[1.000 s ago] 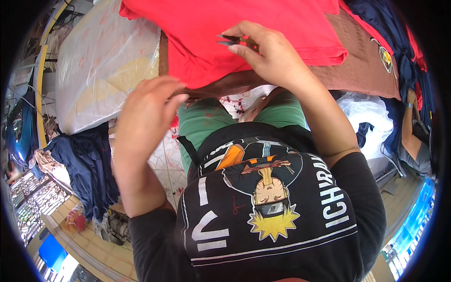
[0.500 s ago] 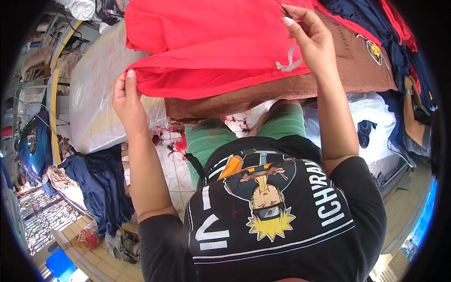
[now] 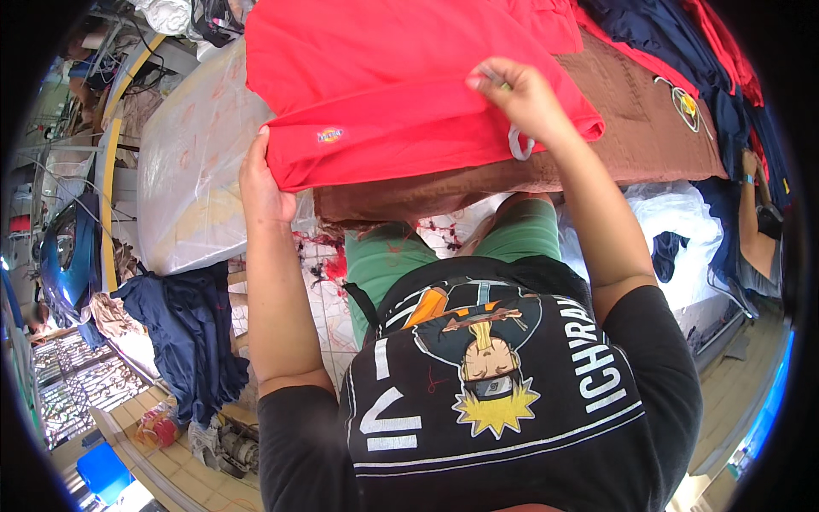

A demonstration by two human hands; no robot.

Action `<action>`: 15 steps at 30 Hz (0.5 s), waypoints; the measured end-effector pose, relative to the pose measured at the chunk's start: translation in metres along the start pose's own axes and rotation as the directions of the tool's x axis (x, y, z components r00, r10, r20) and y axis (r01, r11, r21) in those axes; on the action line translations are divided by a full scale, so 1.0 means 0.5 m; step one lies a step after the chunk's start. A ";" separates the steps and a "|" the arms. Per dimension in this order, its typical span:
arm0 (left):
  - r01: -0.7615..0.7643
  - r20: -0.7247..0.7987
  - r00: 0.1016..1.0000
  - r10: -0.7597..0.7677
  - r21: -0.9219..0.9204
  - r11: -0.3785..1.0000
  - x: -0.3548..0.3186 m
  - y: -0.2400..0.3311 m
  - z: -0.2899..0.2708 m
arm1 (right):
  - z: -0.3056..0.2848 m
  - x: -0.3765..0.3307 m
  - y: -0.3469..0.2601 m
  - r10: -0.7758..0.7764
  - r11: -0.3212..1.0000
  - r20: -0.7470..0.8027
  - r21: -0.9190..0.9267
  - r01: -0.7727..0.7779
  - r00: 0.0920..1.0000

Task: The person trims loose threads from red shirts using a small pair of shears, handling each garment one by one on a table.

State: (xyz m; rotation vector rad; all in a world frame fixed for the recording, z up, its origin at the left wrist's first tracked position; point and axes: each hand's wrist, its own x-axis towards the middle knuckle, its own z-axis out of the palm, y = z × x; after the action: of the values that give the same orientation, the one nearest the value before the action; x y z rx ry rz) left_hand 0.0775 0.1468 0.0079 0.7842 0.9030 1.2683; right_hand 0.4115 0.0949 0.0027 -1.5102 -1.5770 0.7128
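Shorts (image 3: 388, 256): green, below the near edge of the table.
Left hand (image 3: 269, 183): closed on the near left corner of the garment, thumb on top.
Right hand (image 3: 525, 98): fingers pinched around a small tool (image 3: 505, 84), mostly hidden, so its kind and whether its tips are apart cannot be told; the hand is over the garment, contact unclear.
Garment (image 3: 384, 128): red, lying on the table between the hands, its near band spread sideways.
Badge (image 3: 330, 135): face up on the band, near the left hand.
Loop (image 3: 519, 143): white, by the right wrist; how it is fixed cannot be told.
Progress: seemingly midway; the band is opened out and the badge exposed, but the garment is unreleased, the loop is in place and no cut shows.
Table (image 3: 640, 111): covered in brown cloth, under the garment.
Bale (image 3: 188, 162): wrapped in clear plastic, left of the table.
Co-worker's arm (image 3: 751, 213): far right, beside navy cloth.
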 end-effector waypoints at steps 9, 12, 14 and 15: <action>0.053 0.038 0.998 -0.054 0.027 0.998 -0.001 -0.011 0.033 | -0.049 0.031 -0.019 0.014 0.999 -0.194 -0.044 -0.023 0.981; 0.060 0.070 0.995 -0.073 0.166 0.984 0.011 -0.013 0.023 | -0.055 0.056 -0.023 0.049 0.977 -0.182 -0.194 -0.085 0.982; 0.000 0.047 0.998 -0.029 0.525 0.851 0.026 -0.022 0.004 | -0.048 0.079 -0.046 0.054 0.926 -0.209 -0.356 -0.127 0.976; -0.050 0.040 0.999 0.030 0.763 0.644 0.043 -0.039 -0.019 | -0.037 0.090 -0.025 -0.059 0.901 -0.238 -0.431 -0.051 0.969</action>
State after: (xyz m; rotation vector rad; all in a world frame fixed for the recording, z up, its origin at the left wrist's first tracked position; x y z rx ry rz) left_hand 0.0792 0.1654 -0.0165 1.4929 1.4434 0.8683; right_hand 0.4236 0.1352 0.0303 -1.8334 -1.6105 0.1545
